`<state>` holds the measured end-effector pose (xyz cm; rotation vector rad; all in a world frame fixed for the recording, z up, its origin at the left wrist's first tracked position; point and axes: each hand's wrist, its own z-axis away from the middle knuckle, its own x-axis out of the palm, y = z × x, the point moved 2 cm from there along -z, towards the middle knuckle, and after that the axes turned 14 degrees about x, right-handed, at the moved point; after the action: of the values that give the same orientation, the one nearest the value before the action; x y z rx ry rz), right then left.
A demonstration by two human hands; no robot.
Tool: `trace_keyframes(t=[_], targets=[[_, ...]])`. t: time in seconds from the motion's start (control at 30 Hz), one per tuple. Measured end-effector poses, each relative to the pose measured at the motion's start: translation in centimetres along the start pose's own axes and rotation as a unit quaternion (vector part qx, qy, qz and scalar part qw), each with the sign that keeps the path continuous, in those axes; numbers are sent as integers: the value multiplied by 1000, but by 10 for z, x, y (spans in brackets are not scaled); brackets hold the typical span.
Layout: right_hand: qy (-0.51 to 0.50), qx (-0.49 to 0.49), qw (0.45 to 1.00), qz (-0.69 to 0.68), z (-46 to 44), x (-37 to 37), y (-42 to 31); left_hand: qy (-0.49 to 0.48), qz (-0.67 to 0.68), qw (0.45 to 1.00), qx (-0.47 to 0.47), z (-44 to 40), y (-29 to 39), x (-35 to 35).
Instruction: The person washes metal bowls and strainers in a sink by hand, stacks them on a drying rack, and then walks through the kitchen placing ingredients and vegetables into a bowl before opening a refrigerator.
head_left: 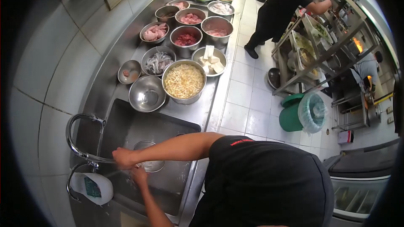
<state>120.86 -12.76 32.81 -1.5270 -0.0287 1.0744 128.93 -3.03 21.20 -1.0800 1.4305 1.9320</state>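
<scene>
My right hand [123, 158] is closed over the sink, at the end of the chrome faucet [93, 158]. Whether it grips the faucet or something under the fingers, I cannot tell. Just below it, my left hand [139, 175] has its fingers bunched at the near-wall rim of a round metal bowl [154, 166]. The bowl is low in the steel sink [174, 189], partly hidden behind my right forearm. What the left fingers hold is hidden. A thin stream of water seems to fall from the spout.
Beside the sink stand a bowl of bean sprouts [184, 81], a shiny metal bowl [147, 94], a bowl of tofu [211, 62] and several bowls of meat. A white container [105, 188] sits by the faucet. Behind are a green bin [291, 115] and a co-worker [277, 8] at a rack.
</scene>
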Motion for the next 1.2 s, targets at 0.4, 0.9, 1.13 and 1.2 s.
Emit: trace_keyframes(t=[0.4, 0.9, 1.13, 1.2], targets=[[23, -41, 945, 323, -59, -58, 4, 113, -136, 970, 170, 28, 80, -56], [229, -20, 958, 173, -150, -60, 61, 300, -189, 931, 88, 173, 55, -116], [-190, 90, 975, -74, -54, 14, 115, 427, 17, 900, -84, 205, 23, -114], [-425, 247, 825, -281, 52, 44, 47, 446, 191, 861, -154, 212, 14, -108]])
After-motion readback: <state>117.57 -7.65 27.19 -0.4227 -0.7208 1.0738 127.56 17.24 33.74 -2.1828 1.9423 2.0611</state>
